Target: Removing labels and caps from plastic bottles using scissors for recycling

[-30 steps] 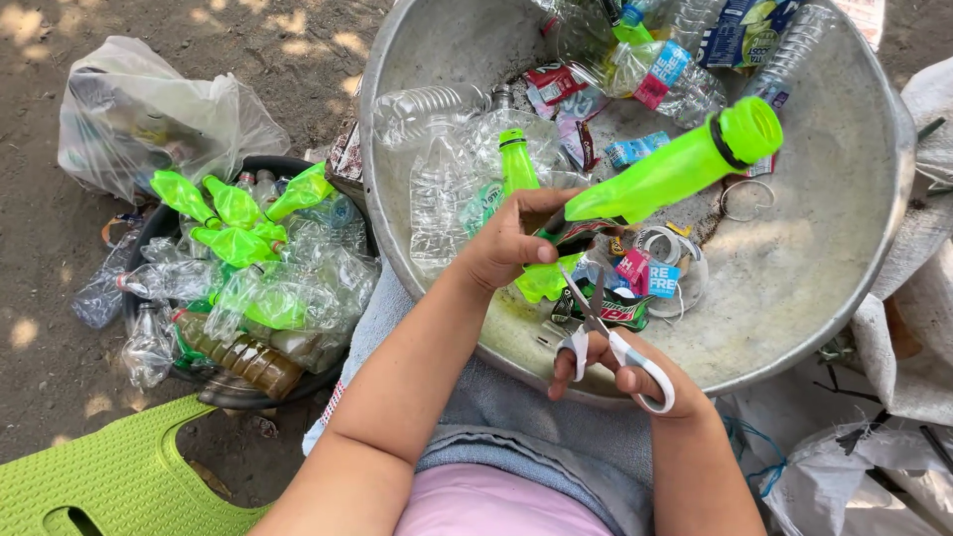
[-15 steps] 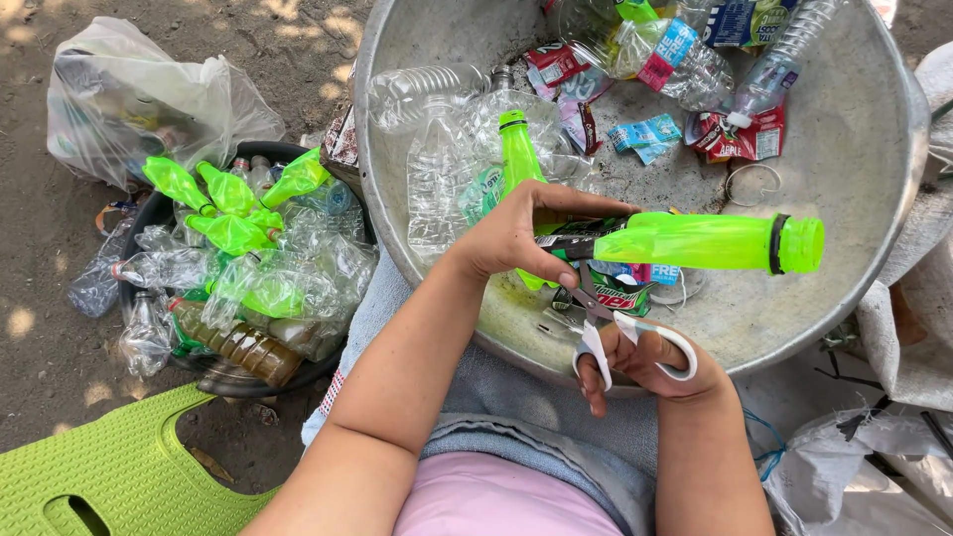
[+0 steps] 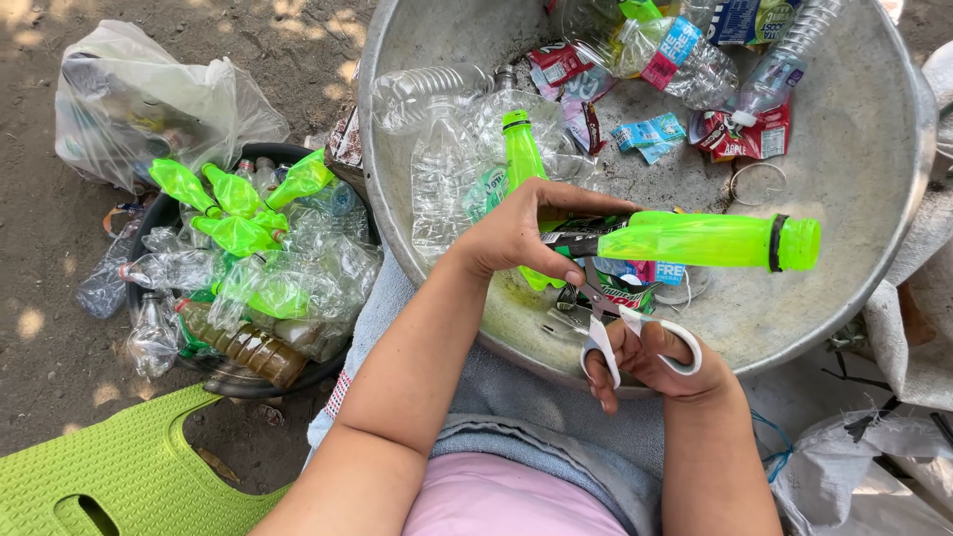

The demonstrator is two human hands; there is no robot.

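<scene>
Green bottle (image 3: pixel 710 240), one; scissors (image 3: pixel 620 323), one.

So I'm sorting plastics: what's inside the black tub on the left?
The round black tub holds crushed clear plastic bottles, flattened green bottles and one brown bottle. Anything beneath them is covered.

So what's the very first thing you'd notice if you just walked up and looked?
Probably the bright green plastic bottle, held sideways over the big round metal basin by the left hand. Just under it, the right hand works white-handled scissors. On the left, a dark tub is heaped with crushed clear and green plastic bottles.
</scene>
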